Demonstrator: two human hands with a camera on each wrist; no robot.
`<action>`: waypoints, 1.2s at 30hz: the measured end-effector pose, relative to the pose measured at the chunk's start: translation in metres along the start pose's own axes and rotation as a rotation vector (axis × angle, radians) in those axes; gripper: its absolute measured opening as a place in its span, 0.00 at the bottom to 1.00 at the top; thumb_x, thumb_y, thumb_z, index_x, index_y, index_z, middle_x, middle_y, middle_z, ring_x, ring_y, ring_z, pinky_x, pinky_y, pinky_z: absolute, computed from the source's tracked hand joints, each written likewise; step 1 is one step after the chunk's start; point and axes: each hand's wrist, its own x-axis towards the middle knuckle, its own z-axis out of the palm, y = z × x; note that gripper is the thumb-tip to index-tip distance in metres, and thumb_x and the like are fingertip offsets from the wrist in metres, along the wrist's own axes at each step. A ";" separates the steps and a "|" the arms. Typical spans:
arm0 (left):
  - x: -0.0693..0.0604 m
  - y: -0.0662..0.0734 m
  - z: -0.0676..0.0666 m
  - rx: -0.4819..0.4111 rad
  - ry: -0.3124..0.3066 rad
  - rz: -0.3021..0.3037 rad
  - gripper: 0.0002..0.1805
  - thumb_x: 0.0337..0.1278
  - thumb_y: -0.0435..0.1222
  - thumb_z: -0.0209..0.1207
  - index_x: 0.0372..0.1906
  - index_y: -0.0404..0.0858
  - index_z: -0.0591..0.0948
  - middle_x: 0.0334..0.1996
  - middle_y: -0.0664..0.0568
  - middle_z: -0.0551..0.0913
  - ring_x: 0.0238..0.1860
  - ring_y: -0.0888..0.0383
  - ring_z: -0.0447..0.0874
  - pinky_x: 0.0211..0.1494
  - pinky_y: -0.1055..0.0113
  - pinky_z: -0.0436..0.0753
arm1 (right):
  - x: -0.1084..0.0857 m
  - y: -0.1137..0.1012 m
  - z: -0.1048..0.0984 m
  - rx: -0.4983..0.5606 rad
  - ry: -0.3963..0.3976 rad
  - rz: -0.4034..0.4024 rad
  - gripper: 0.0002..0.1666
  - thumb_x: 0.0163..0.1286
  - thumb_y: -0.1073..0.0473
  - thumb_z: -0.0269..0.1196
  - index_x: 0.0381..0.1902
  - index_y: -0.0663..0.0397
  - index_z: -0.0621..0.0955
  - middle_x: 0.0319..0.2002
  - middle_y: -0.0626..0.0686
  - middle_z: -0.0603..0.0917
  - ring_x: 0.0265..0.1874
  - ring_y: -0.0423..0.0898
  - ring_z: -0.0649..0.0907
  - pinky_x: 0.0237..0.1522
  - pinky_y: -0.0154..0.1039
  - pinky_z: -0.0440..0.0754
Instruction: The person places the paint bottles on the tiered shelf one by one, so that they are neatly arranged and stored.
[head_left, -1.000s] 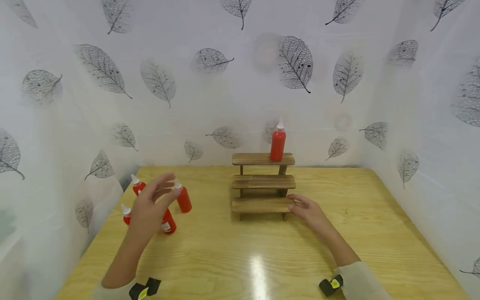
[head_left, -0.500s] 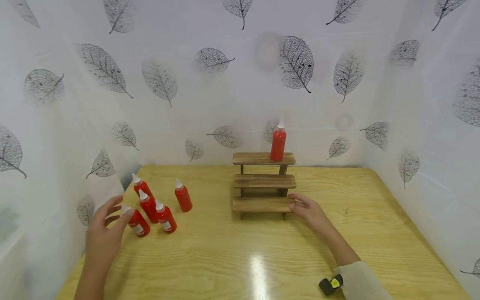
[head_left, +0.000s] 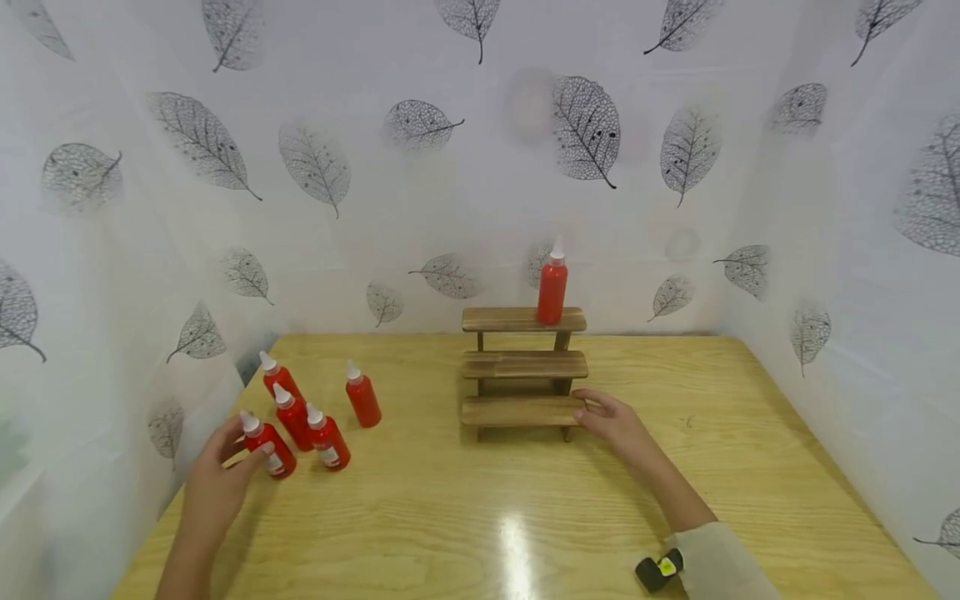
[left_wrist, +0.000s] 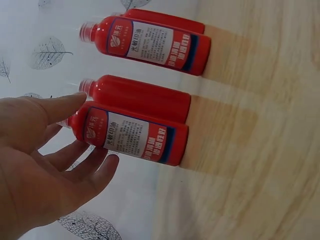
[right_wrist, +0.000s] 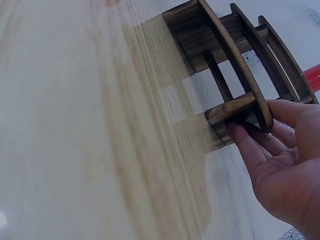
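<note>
Several red ink bottles with white pointed caps and labels stand at the table's left side. My left hand (head_left: 213,479) is round the nearest-left ink bottle (head_left: 272,452), thumb on one side near the neck and fingers on the other. The left wrist view shows this bottle (left_wrist: 132,135) upright on the table, close against another. My right hand (head_left: 615,425) grips the right end of the bottom step of a three-step wooden stand (head_left: 517,410). In the right wrist view, the fingers hold the stand's (right_wrist: 240,105) end. Another red ink bottle (head_left: 552,293) stands on the top step.
Beside the held bottle stand other ink bottles (head_left: 327,442), with one bottle (head_left: 363,400) a little apart to the right. The pale wooden table (head_left: 450,517) is enclosed by a white leaf-print curtain (head_left: 480,192) at the back and sides.
My left hand has moved left and down from above the bottles to the nearest-left ink bottle, and its fingers have come round it. My right hand stays on the wooden stand.
</note>
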 end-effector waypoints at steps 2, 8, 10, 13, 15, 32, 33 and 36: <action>0.000 -0.002 0.001 0.008 -0.004 -0.010 0.40 0.71 0.46 0.59 0.79 0.38 0.56 0.74 0.34 0.65 0.69 0.36 0.66 0.49 0.82 0.80 | 0.000 0.000 0.001 0.000 0.001 0.000 0.35 0.73 0.47 0.64 0.72 0.54 0.70 0.71 0.65 0.71 0.68 0.62 0.75 0.67 0.56 0.75; 0.003 -0.005 0.004 -0.022 0.023 -0.081 0.41 0.71 0.46 0.59 0.80 0.41 0.54 0.73 0.34 0.65 0.71 0.36 0.65 0.69 0.42 0.73 | 0.001 0.002 0.000 0.005 0.001 -0.008 0.36 0.73 0.47 0.64 0.72 0.55 0.70 0.71 0.65 0.71 0.67 0.62 0.75 0.66 0.55 0.76; 0.004 -0.005 0.005 -0.043 0.050 -0.100 0.41 0.70 0.45 0.60 0.80 0.42 0.54 0.73 0.34 0.67 0.70 0.38 0.66 0.65 0.60 0.80 | 0.001 0.003 0.000 0.005 -0.002 -0.007 0.36 0.73 0.47 0.64 0.72 0.55 0.70 0.71 0.65 0.71 0.68 0.62 0.75 0.66 0.55 0.76; 0.002 0.000 0.005 -0.071 0.097 -0.128 0.41 0.70 0.44 0.60 0.80 0.43 0.55 0.72 0.35 0.68 0.68 0.41 0.68 0.46 0.84 0.79 | 0.001 0.003 0.000 0.007 -0.005 -0.006 0.35 0.73 0.47 0.64 0.72 0.54 0.70 0.71 0.65 0.70 0.68 0.62 0.74 0.67 0.56 0.75; 0.000 0.005 0.004 -0.107 0.126 -0.140 0.40 0.69 0.44 0.61 0.79 0.44 0.56 0.72 0.36 0.69 0.67 0.43 0.69 0.38 0.91 0.72 | 0.001 0.003 0.000 0.001 -0.010 -0.006 0.35 0.73 0.47 0.63 0.72 0.54 0.70 0.72 0.65 0.70 0.69 0.62 0.74 0.67 0.56 0.75; -0.026 0.082 -0.025 -0.113 0.245 0.063 0.35 0.65 0.42 0.64 0.74 0.56 0.66 0.66 0.49 0.75 0.51 0.70 0.76 0.43 0.89 0.77 | -0.001 0.004 0.000 0.007 -0.009 0.004 0.35 0.73 0.47 0.63 0.72 0.54 0.70 0.71 0.65 0.71 0.68 0.62 0.74 0.67 0.56 0.75; -0.026 0.087 -0.024 -0.120 0.250 0.089 0.34 0.65 0.40 0.65 0.74 0.56 0.67 0.64 0.51 0.76 0.51 0.70 0.76 0.43 0.88 0.78 | -0.001 0.003 0.000 0.009 -0.008 0.006 0.35 0.73 0.46 0.63 0.72 0.54 0.70 0.71 0.64 0.71 0.68 0.61 0.74 0.67 0.56 0.74; -0.029 0.102 -0.022 -0.186 0.260 0.180 0.33 0.63 0.34 0.66 0.72 0.51 0.71 0.57 0.58 0.80 0.49 0.69 0.79 0.45 0.87 0.78 | 0.000 0.002 0.000 0.010 -0.006 0.009 0.36 0.73 0.46 0.63 0.72 0.53 0.70 0.71 0.64 0.71 0.68 0.61 0.75 0.68 0.56 0.74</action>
